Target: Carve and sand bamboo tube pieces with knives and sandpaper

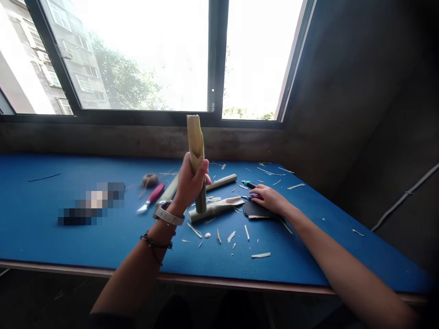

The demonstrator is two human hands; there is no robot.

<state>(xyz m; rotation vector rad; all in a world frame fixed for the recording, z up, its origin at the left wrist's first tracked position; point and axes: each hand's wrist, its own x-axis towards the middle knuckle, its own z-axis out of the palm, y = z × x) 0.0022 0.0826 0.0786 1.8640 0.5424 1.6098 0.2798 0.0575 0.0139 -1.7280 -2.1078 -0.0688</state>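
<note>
My left hand (192, 180) is wrapped round a bamboo piece (196, 137), holding it nearly upright above the table. Its upper part is cut away into a pale, hollowed face. Low on the right, my right hand (269, 198) rests at the table with fingers curled over a slim tool with a dark red handle (256, 197), its thin tip pointing left. Just beyond those fingers lies a green and black tool (249, 184). A dark flat pad (257, 209) is partly under the right hand. Another carved bamboo piece (217, 209) lies behind the held piece's lower end.
Shavings (231, 236) litter the blue table (113, 246). A further bamboo length (222, 181) lies farther back. Left of my left hand are a red-handled knife (153, 197) with a pale blade and a ball of twine (150, 180). A window (216, 55) stands behind the table.
</note>
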